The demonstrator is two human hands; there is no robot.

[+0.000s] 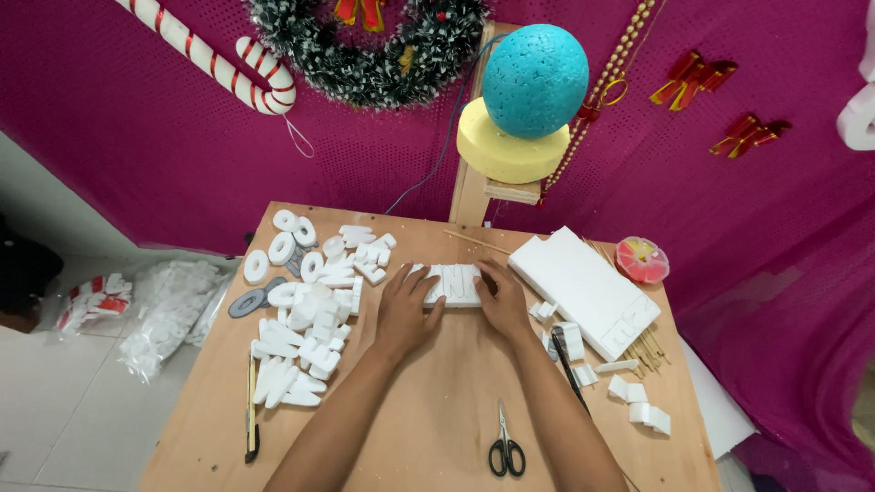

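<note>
A small white foam block with cut-out letter shapes (458, 285) lies in the middle of a wooden table (428, 410). My left hand (404, 305) grips its left end with fingers curled over the edge. My right hand (504, 296) presses on its right end. Both forearms reach in from the bottom of the view. To the left of my left hand lies a heap of white foam letters and rings (310, 310).
A thick white foam slab (583, 287) lies at the right, foam scraps (638, 401) near it. Scissors (506, 444) rest at the front edge, a knife (251, 410) at the left. A round pink bead box (642, 259), wooden skewers and a blue and yellow foam form (529, 91) stand behind.
</note>
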